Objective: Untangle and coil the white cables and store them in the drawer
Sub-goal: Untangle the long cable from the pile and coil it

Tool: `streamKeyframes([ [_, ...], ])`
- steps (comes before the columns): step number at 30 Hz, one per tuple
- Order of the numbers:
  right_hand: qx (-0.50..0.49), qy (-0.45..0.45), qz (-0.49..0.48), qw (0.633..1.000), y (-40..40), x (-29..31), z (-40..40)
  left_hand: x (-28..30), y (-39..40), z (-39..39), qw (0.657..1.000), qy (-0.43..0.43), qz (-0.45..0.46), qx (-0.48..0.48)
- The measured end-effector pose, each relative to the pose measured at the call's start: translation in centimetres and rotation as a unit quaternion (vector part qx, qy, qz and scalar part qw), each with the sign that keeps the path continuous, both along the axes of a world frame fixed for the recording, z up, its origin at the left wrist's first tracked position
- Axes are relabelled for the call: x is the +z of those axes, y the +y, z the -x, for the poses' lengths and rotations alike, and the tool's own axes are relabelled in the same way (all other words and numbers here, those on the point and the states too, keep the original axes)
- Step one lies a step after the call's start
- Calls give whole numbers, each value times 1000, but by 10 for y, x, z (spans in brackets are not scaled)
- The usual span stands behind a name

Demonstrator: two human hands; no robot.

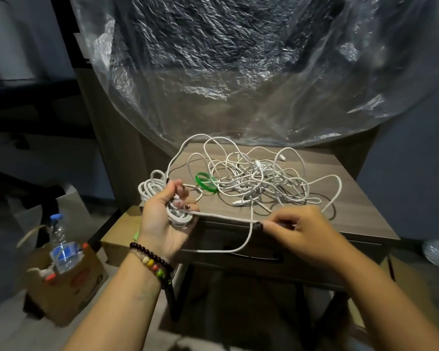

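Grip status: left hand (162, 214) holds a part-wound coil (157, 198), right hand (297, 229) pinches its free run; most white cables (259, 181) remain tangled on the counter (360, 198), drawer (314, 259) closed.

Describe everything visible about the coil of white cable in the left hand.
The coil is thick white cable, seemingly braided, wound into several loose loops. The left hand grips it palm up, fingers curled round the bundle, off the front left corner of the wooden table. One strand runs taut from the coil to the right hand, which pinches it; slack droops below in front of the drawer. Another strand arcs back to the tangled pile.
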State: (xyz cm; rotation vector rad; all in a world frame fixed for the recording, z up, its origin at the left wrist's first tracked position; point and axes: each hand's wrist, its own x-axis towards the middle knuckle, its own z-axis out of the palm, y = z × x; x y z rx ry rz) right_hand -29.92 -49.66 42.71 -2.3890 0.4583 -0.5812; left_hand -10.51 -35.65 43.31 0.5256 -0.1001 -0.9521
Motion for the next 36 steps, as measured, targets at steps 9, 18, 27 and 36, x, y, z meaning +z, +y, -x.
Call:
streamKeyframes([
  [9,8,-81,13,997,-19,-11,-14,-4,1,4,949,-219,-134,-183],
  [18,-11,-226,19,974,10,-17,-27,-13,0,31,905,-231,-208,-289],
  [27,-64,-251,13,966,22,-29,-30,-22,14,40,930,-191,-206,-235],
  [36,-60,-197,-76,976,32,-41,-34,-25,28,43,907,-210,-188,-313],
])
